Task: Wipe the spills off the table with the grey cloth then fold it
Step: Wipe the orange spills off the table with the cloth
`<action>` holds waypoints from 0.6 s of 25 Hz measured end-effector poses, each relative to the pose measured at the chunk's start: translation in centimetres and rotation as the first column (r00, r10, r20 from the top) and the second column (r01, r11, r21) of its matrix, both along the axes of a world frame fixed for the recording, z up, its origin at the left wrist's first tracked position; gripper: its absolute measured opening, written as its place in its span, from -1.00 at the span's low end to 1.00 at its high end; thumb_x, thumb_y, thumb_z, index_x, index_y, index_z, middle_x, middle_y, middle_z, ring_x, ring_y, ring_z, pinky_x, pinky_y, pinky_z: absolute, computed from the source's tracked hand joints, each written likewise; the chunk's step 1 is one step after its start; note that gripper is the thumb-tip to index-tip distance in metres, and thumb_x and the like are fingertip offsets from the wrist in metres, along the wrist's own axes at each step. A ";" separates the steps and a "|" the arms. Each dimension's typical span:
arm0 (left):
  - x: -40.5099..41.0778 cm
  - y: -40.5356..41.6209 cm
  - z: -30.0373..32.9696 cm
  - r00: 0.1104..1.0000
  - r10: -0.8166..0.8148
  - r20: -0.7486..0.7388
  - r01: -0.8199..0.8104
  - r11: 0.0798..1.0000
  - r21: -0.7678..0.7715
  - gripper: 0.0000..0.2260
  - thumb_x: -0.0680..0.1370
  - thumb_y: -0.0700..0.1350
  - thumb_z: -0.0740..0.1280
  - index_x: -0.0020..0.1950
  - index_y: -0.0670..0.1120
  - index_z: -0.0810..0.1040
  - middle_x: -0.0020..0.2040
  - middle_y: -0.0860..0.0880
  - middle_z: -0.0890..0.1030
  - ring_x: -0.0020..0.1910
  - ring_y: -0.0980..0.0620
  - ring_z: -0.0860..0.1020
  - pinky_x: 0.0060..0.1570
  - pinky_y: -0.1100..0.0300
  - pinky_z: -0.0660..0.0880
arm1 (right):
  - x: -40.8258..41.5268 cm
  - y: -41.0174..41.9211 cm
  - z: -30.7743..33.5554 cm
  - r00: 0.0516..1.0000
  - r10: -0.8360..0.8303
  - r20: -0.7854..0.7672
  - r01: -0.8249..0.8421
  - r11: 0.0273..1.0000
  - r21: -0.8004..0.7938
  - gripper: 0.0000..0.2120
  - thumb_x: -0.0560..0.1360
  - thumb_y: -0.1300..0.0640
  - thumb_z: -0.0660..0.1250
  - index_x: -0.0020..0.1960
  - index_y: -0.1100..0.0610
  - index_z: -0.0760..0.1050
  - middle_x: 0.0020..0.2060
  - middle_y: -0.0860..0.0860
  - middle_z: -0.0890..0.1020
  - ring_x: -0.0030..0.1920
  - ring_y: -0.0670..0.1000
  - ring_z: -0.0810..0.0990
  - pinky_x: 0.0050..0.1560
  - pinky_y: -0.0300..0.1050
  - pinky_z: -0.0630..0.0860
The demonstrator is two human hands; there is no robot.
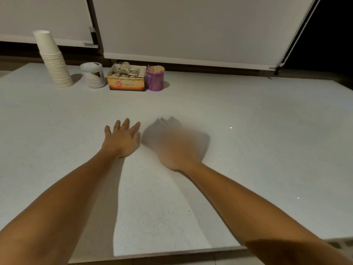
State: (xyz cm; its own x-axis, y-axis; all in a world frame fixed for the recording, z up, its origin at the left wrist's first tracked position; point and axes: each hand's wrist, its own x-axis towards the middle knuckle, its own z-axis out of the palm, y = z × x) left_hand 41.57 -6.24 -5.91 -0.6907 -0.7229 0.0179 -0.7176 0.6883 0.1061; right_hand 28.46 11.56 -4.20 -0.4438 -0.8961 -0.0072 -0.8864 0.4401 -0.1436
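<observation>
Near the middle of the table, the grey cloth is lying bunched under the right hand, which is smeared by motion blur; whether its fingers are clenching the cloth or pressing flat, I cannot tell. Just beside it, the left hand is resting palm down, fingers spread and released. Wiping is likely underway. Next, the cloth is needing sweeps over any remaining spills, none clearly visible, before folding.

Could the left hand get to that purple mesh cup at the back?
Probably yes: the left hand rests flat with bare table between it and the purple mesh cup, though it may need a stretch.
</observation>
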 end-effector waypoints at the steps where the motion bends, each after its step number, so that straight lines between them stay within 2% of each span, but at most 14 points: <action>1: -0.2 0.0 0.1 1.000 -0.003 -0.008 0.003 1.000 0.000 -0.45 0.58 0.20 -0.18 0.58 0.16 0.00 0.62 -0.08 0.00 0.58 -0.21 -0.05 0.45 -0.34 -0.11 | 1.2 1.8 -0.1 1.000 0.007 0.008 -0.007 1.000 -0.004 -0.31 0.59 -0.39 -0.18 0.64 -0.15 -0.18 0.66 0.09 -0.08 0.58 0.35 -0.12 0.52 0.37 -0.26; 4: -0.9 1.1 0.9 0.997 -0.078 -0.018 0.078 0.996 0.036 -0.43 0.55 0.21 -0.19 0.58 0.16 0.01 0.62 -0.08 0.01 0.57 -0.21 -0.04 0.45 -0.34 -0.12 | 4.7 7.9 0.4 0.999 -0.022 0.026 0.023 0.999 -0.026 -0.31 0.59 -0.40 -0.19 0.64 -0.18 -0.20 0.65 0.08 -0.12 0.58 0.34 -0.18 0.50 0.37 -0.32; 9: 1.2 -0.8 -0.1 1.000 -0.001 0.013 0.000 0.999 0.039 -0.43 0.57 0.22 -0.18 0.58 0.16 0.00 0.63 -0.07 -0.02 0.58 -0.21 -0.05 0.45 -0.33 -0.13 | 8.3 12.3 0.2 0.998 0.067 0.000 -0.067 0.998 -0.021 -0.34 0.60 -0.38 -0.14 0.64 -0.21 -0.16 0.66 0.07 -0.04 0.58 0.31 -0.12 0.51 0.32 -0.35; 15: 0.8 0.2 0.4 1.000 -0.030 -0.001 0.030 0.998 0.047 -0.47 0.60 0.19 -0.15 0.59 0.16 0.00 0.63 -0.06 -0.03 0.58 -0.20 -0.07 0.47 -0.28 -0.15 | 5.0 17.8 0.6 0.997 -0.075 -0.026 0.075 0.997 -0.004 -0.34 0.59 -0.41 -0.15 0.62 -0.26 -0.18 0.66 0.03 -0.05 0.60 0.27 -0.12 0.53 0.27 -0.33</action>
